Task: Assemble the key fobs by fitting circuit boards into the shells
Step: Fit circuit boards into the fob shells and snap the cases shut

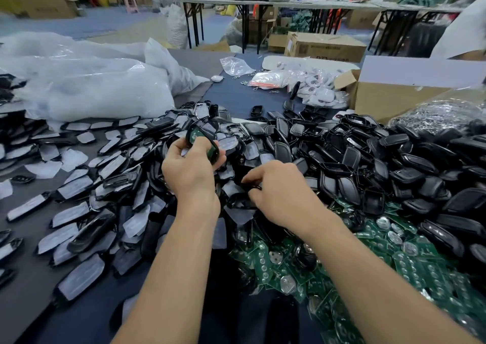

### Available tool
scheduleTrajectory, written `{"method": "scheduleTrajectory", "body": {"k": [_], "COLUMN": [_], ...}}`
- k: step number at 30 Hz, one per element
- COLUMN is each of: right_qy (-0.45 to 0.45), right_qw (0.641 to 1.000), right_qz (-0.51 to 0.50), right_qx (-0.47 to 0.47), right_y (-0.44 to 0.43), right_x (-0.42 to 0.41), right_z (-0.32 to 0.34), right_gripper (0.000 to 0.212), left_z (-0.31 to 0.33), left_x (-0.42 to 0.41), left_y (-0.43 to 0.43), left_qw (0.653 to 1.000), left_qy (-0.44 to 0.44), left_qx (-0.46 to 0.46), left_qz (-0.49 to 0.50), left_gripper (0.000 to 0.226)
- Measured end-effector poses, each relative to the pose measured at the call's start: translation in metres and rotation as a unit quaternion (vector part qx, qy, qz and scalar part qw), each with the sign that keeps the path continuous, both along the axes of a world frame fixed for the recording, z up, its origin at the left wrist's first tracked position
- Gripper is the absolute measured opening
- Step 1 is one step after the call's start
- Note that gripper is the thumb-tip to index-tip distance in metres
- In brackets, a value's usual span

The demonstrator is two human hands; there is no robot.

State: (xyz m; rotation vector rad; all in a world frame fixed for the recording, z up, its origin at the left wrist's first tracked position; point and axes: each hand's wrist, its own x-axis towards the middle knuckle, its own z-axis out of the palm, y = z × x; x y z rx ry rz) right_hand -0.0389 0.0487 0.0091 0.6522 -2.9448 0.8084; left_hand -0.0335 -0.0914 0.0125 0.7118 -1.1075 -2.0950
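A black shell (pixel 213 148) with a green circuit board (pixel 195 133) in it is clasped in the grip of the left hand (pixel 193 166) above the heaped counter (pixel 236 99), another shell part (pixel 243 200) is pinched from the heap by the right hand (pixel 278 194), and the board should be pressed flat before closing.

Viewpoint: we see from head height, wide-angle.
Facing: forward and down over the table (pixel 236 99).
Range: left hand (pixel 192 170), right hand (pixel 278 194) close below us.

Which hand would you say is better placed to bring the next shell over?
The right hand: it pinches a loose black shell, while the left hand is occupied holding the board-fitted shell.
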Motion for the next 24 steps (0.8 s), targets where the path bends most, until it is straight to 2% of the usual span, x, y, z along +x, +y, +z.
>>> {"method": "scheduleTrajectory", "body": {"k": [4,7,9,12,15,20,22,24], "right_qy": [-0.011,-0.070,-0.118,-0.163,-0.207,-0.233,-0.233,-0.236], "right_qw": [0.978,0.942,0.919,0.895,0.871,0.856,0.853,0.848], "right_qz": [-0.064,-0.064,-0.045,-0.028,-0.039,-0.060,-0.065,-0.065], "right_qx": [-0.198,-0.321,-0.373,-0.415,-0.443,-0.458,-0.463,-0.469], "right_y": [0.026,0.054,0.069,0.083,0.089,0.094,0.096,0.096], "right_x": [0.002,0.003,0.005,0.002,0.000,-0.004,-0.005,-0.005], "right_z": [-0.006,-0.007,-0.006,-0.010,-0.015,-0.022,-0.022,-0.022], "right_gripper": [0.030,0.036,0.040,0.044,0.037,0.032,0.030,0.031], "left_z": [-0.001,-0.003,-0.005,-0.008,-0.010,-0.013,-0.016,-0.019], "left_x": [0.001,0.004,0.006,0.008,0.009,0.005,0.005,0.006], "left_y": [0.009,0.022,0.034,0.048,0.051,0.055,0.056,0.055], "left_qw": [0.997,0.984,0.964,0.931,0.902,0.878,0.866,0.860], "left_qy": [-0.026,-0.036,-0.047,-0.066,-0.071,-0.081,-0.077,-0.073], "left_qx": [-0.048,-0.109,-0.163,-0.196,-0.203,-0.209,-0.239,-0.255], "left_qz": [-0.053,-0.132,-0.205,-0.301,-0.375,-0.423,-0.432,-0.436], "left_gripper": [0.011,0.013,0.015,0.023,0.025,0.024,0.018,0.020]}}
